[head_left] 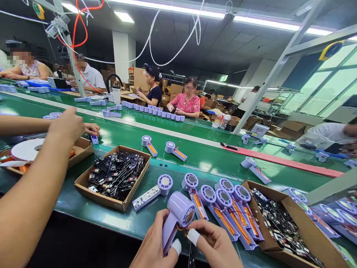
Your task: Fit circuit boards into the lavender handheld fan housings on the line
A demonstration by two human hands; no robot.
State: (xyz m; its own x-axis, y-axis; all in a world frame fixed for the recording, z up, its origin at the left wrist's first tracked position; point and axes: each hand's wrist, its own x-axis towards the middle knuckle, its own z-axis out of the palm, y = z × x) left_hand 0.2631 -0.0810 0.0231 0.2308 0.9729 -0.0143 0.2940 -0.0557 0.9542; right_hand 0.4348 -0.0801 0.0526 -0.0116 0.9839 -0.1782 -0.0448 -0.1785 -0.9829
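My left hand is wrapped round the handle of a lilac handheld fan, its round head tilted up and to the right. Close by, the thumb and fingers of my right hand are pinched together beside thin wires at the base of the fan head. A narrow black circuit board hangs below those fingertips, partly hidden. White covers wrap a digit on each hand. Behind my hands lie several open fans with orange strips in their handles, and one fan with a pale board in its handle.
A cardboard tray of black boards stands left, another box of boards right. A co-worker's arms reach in from the left near a white reel. Fans lie on the green belt; several people sit beyond it.
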